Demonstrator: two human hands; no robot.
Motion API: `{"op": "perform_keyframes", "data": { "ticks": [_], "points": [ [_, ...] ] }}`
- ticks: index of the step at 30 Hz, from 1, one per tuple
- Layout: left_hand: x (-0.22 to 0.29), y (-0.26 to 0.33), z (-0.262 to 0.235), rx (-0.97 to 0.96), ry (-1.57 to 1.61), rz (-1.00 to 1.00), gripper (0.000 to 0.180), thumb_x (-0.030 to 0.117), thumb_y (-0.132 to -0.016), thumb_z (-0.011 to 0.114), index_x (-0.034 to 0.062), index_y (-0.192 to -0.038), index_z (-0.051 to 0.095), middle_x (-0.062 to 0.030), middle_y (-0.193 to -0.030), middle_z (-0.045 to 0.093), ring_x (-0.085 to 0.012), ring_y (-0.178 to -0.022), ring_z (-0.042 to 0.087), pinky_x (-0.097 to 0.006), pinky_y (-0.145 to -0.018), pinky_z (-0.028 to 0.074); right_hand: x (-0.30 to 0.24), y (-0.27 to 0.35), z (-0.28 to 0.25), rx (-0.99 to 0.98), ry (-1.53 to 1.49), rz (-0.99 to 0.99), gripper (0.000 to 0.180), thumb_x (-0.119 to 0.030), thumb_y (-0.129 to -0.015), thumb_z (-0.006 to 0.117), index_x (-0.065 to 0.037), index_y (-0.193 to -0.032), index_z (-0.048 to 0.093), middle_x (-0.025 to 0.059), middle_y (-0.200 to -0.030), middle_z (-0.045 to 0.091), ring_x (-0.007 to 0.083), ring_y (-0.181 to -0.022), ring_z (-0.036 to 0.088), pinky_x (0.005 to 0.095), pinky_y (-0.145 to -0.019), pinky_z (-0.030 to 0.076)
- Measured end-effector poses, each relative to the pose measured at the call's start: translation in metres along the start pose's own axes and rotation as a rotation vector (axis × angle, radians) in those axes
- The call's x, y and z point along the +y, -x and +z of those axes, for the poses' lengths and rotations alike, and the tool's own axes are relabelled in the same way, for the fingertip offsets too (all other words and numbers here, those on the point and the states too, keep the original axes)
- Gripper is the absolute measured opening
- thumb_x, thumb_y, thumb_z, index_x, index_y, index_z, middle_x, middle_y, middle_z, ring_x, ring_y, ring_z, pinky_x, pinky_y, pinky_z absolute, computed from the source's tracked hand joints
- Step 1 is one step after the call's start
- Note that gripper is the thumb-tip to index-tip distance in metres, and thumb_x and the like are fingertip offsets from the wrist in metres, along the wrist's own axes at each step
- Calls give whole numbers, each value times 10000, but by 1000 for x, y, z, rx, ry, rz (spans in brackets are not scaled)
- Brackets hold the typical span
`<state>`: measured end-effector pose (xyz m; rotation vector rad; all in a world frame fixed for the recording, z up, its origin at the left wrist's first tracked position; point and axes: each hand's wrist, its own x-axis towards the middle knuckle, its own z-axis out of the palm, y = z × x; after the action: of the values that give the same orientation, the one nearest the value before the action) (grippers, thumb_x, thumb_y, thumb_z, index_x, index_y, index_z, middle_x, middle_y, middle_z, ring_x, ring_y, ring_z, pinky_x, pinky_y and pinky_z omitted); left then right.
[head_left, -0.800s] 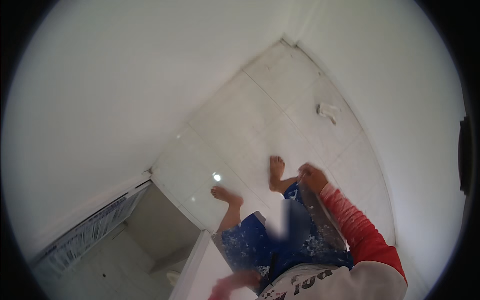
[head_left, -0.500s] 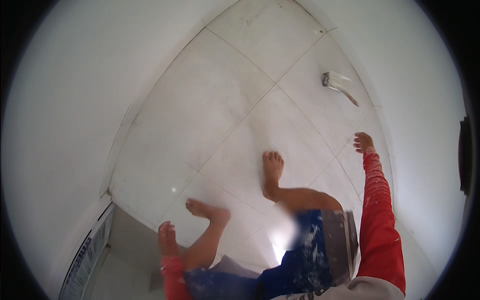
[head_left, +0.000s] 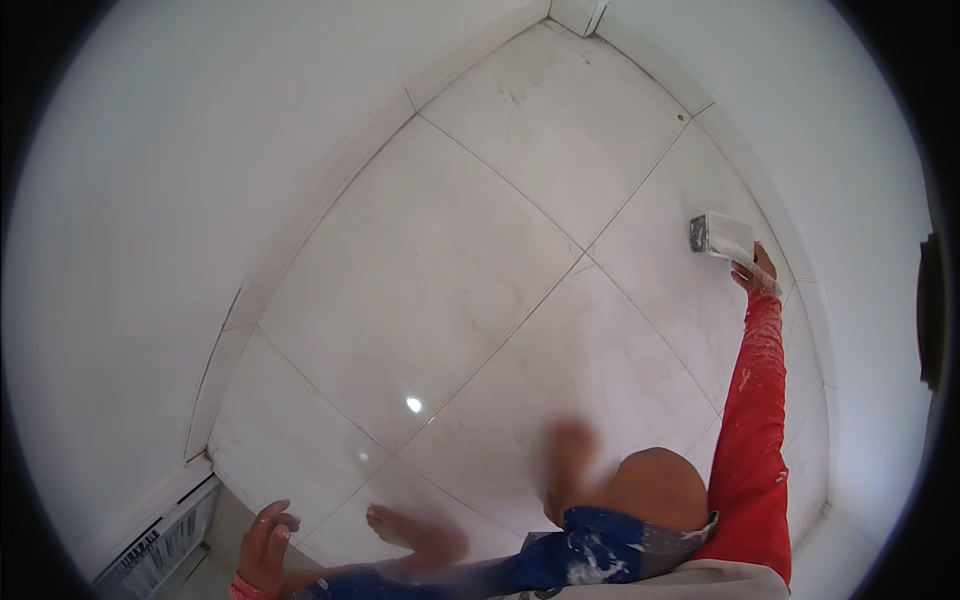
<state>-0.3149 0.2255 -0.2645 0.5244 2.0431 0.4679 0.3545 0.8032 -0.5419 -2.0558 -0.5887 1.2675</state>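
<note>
On the right, my right hand (head_left: 757, 268) is closed around the handle end of a whitish, block-shaped tool with a dark end (head_left: 728, 236). Its exact kind I cannot make out. The tool is at the tiled floor near the right wall; whether it touches the tiles is hard to tell. My left hand (head_left: 268, 540) is at the lower left, its fingers apart and partly bent, with nothing in them.
Pale floor tiles (head_left: 450, 260) narrow to a corner at the far end, between a white left wall (head_left: 200, 200) and a white right wall (head_left: 800, 130). A barcode-like striped panel (head_left: 160, 550) stands lower left. My bare feet and bent knee are below.
My right hand has reached the tool, which lay loose on the floor, and closed on it. My left hand has moved left and down. The view has shifted.
</note>
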Motion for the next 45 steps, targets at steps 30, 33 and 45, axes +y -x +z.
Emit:
{"op": "perform_keyframes", "data": {
  "ticks": [30,33,45],
  "points": [
    [-161,-69,52,85,-121,175,236,228,-970,625,39,-1111,620,-126,-1293,610,-215,-976,643,-339,-829,508,48,444,353,-1277,1463,-1614,491,-253,-873,660,-188,-1340,522,82,-1236,547,255,-1165,568,397,-942,518],
    [-173,-83,86,64,-60,193,279,235,-964,633,52,-1175,627,-127,-1255,629,-221,-1027,640,-342,-872,507,73,459,383,-1296,1472,-1783,418,-273,-857,699,-238,-1262,602,58,-1232,544,253,-1165,561,395,-956,514],
    [-333,-115,83,731,162,230,260,184,-943,619,20,-1142,650,-144,-1140,659,-310,-1078,617,-375,-958,476,43,446,381,-1280,734,-806,327,-211,-886,731,-54,-1166,670,38,-966,684,154,-837,632,319,-768,534]
  ]
}}
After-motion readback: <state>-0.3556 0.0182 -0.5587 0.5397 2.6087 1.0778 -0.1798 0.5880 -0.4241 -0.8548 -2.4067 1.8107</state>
